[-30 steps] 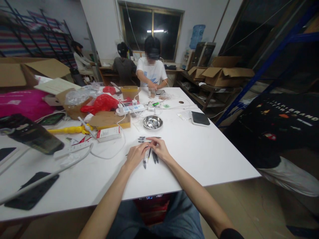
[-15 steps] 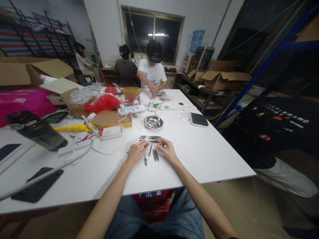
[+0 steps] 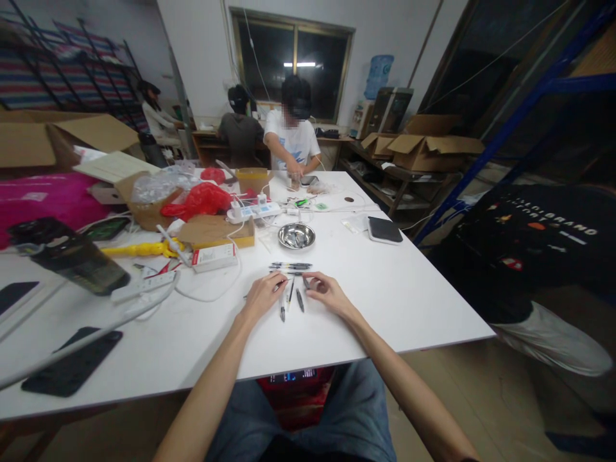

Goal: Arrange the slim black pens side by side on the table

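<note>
Since half a second ago the right hand has slid a little to the right and nearer the body, and one dark pen that lay beside it no longer shows among the short pens; the left hand has barely shifted.

Nearest, the front edge of the white worktop runs just beyond the knees, and a wide bare strip lies between that edge and both hands. The left hand rests palm down, fingers loosely curled over the near ends of the short pens, touching them. The right hand lies flat beside them, its fingers pinched on a small dark pen part (too small to say which part). Between the hands two or three short pens point away from the body. Just beyond, a row of pens lies crosswise, apart from the hands.

To the right, bare surface reaches to the right edge, broken only by a dark pad. To the left a white cable loops near the left wrist, then clutter. Farther on sits a metal bowl, then a power strip. At the far edge another person works with both hands.
</note>
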Motion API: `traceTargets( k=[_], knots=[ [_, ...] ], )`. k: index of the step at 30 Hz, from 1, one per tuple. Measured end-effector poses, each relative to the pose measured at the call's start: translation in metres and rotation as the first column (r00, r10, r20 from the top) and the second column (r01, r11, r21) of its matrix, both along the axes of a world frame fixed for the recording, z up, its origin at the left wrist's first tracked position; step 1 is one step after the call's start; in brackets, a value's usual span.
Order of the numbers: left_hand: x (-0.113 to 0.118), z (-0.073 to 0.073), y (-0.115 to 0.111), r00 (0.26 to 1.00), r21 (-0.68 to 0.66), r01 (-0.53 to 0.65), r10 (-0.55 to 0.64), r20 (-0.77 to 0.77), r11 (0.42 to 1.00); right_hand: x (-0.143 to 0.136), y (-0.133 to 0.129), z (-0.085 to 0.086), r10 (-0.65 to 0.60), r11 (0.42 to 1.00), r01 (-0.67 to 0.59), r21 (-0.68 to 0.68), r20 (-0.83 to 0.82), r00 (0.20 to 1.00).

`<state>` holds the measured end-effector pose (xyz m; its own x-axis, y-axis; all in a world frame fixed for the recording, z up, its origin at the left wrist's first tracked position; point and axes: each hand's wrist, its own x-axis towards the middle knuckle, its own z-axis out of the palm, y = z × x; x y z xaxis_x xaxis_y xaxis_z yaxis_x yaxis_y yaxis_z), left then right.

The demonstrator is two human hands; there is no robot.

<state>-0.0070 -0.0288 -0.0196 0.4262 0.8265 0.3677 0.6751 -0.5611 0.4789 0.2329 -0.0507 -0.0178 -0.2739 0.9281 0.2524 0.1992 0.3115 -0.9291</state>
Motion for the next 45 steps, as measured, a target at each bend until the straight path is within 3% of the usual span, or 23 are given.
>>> traceTargets(
  k=[2,5,8,12,15,25,34,45],
  knots=[
    [0.0,0.0,0.0,1.0,0.006,-0.016,0.016,0.006,1.0,-0.007,0.009,0.007,-0.107,0.993,0.095,-0.063,-0.218,0.97],
    [0.001,0.002,0.0,1.0,0.016,-0.02,0.02,0.007,1.0,-0.022,0.027,0.009,-0.273,0.955,0.163,-0.248,-0.517,0.811],
    [0.003,0.002,-0.002,1.0,0.017,-0.006,0.006,0.001,1.0,-0.037,0.039,0.001,-0.379,0.895,0.134,-0.426,-0.565,0.733],
    [0.005,0.003,-0.002,1.0,0.017,0.01,-0.01,0.014,1.0,-0.042,0.038,-0.006,-0.362,0.907,0.183,-0.379,-0.479,0.8],
    [0.006,0.002,-0.001,0.999,0.031,0.015,-0.016,0.036,0.999,-0.039,0.034,-0.004,-0.298,0.933,0.154,-0.325,-0.457,0.838],
    [0.007,0.003,0.0,0.997,0.07,-0.018,0.013,0.078,0.997,-0.042,0.037,-0.01,-0.272,0.946,0.157,-0.285,-0.427,0.862],
    [0.006,0.003,0.001,0.994,0.06,-0.025,0.018,0.109,0.998,-0.04,0.038,-0.011,-0.278,0.939,0.127,-0.321,-0.483,0.83],
    [0.0,0.0,0.005,0.997,0.014,-0.001,0.0,0.082,1.0,-0.04,0.038,-0.009,-0.173,0.967,0.086,-0.24,-0.371,0.913]
  ],
)
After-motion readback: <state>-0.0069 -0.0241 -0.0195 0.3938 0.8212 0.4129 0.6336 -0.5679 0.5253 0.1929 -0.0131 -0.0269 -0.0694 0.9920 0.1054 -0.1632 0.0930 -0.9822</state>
